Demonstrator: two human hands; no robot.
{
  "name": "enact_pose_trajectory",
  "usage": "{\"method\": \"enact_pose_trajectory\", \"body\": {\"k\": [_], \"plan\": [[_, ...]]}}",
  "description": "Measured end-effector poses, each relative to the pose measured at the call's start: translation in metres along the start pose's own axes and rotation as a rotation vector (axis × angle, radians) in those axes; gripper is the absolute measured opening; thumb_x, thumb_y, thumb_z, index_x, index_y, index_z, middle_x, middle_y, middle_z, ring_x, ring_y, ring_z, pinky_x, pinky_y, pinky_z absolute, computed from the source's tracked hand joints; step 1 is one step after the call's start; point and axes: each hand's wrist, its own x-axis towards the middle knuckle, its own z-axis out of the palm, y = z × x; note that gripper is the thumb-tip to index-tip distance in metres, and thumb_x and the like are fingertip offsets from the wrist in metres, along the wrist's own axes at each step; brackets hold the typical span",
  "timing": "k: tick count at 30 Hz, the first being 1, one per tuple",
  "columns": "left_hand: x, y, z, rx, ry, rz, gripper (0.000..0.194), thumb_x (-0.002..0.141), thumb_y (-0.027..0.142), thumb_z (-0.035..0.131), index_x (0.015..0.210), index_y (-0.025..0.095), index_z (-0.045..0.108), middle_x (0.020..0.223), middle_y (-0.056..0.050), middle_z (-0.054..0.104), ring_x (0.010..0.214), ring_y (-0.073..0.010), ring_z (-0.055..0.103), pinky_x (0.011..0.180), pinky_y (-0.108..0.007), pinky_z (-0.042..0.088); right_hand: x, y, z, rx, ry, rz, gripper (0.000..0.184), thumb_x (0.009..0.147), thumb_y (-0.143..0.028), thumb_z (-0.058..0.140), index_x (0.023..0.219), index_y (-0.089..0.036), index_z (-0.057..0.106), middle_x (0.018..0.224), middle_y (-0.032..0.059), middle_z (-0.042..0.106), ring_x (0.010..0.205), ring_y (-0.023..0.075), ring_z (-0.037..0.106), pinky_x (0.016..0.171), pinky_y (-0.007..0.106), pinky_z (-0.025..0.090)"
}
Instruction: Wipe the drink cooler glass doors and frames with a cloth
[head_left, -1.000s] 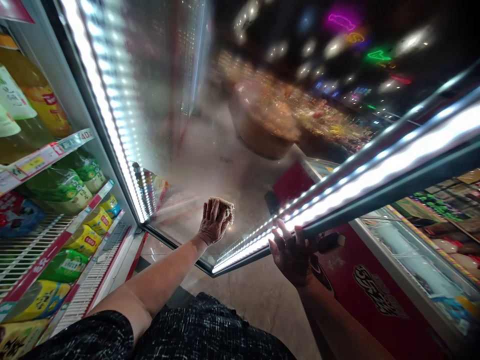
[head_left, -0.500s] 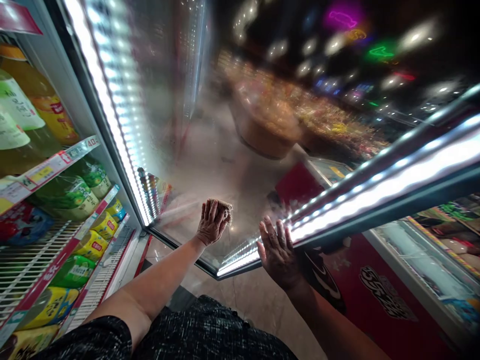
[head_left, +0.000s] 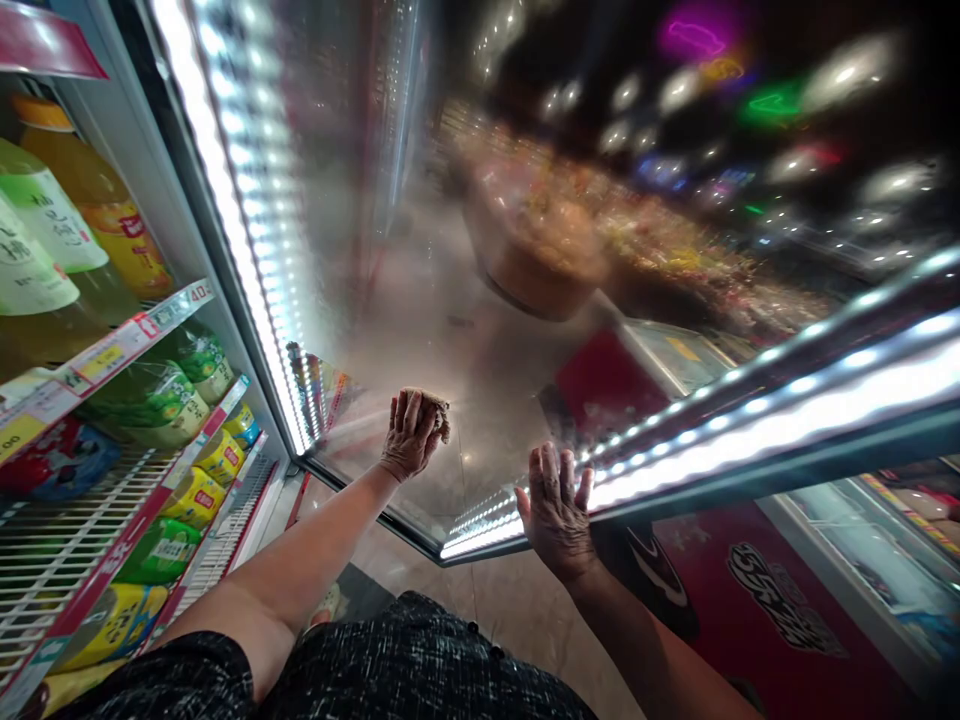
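Tan cloth (head_left: pixel 440 403), loose edge pointing right, long axis hidden, left fingers (head_left: pixel 412 412) gripping it, right fingers (head_left: pixel 550 475) spread

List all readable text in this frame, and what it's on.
"40": right end of the upper shelf price strip
"00": yellow price tag, cut off at left edge
"巧乐兹" (stylised, probable): red freezer panel
Too blurred or small: bottle labels, packet labels, neon signs.
Cloth: none visible.

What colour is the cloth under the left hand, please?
The cloth is brownish beige, best seen in the head view.
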Motion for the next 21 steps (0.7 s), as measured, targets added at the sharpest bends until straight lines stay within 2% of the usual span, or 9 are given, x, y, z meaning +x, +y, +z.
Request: {"method": "enact_pose_trajectory", "body": {"k": [6,9,14,21], "plan": [[-0.008,-0.004,-0.002,-0.009,-0.020,-0.057,0.085,0.088,0.022,0.062,0.160,0.024,0.017,0.168,-0.019,-0.004,0.154,-0.0425,-0.004,0.118,-0.070,0.024,0.000,0.000,0.002,-0.013,0.020,-0.008,0.086,0.093,-0.029,0.062,0.160,-0.007,0.012,0.166,0.0149,0.015,0.156,0.0309,0.005,0.126,0.057,0.007],[-0.013,-0.005,0.000,-0.024,-0.017,-0.057,0.085,0.088,0.022,0.063,0.160,0.025,0.017,0.168,-0.018,-0.004,0.154,-0.0422,-0.004,0.118,-0.071,0.023,0.000,0.000,0.003,-0.026,0.031,-0.009,0.086,0.093,-0.029,0.062,0.160,-0.008,0.012,0.166,0.0147,0.013,0.156,0.0314,0.006,0.125,0.059,0.010],[-0.019,-0.007,0.001,-0.005,-0.005,-0.070,0.086,0.090,0.019,0.057,0.161,0.027,0.009,0.169,-0.015,-0.008,0.154,-0.0411,-0.006,0.117,-0.071,0.025,0.001,-0.002,0.002,-0.014,0.033,0.005,0.085,0.093,-0.029,0.061,0.160,-0.009,0.012,0.167,0.0141,0.011,0.156,0.0321,0.006,0.126,0.059,0.009],[0.000,-0.002,-0.004,-0.067,0.054,-0.128,0.080,0.093,0.013,0.051,0.161,0.026,0.011,0.169,-0.014,-0.007,0.155,-0.0406,-0.005,0.119,-0.065,0.027,-0.001,-0.003,0.004,-0.021,0.021,0.013,0.087,0.093,-0.029,0.061,0.160,-0.007,0.011,0.166,0.0151,0.010,0.156,0.0336,0.006,0.125,0.061,0.012]]}}
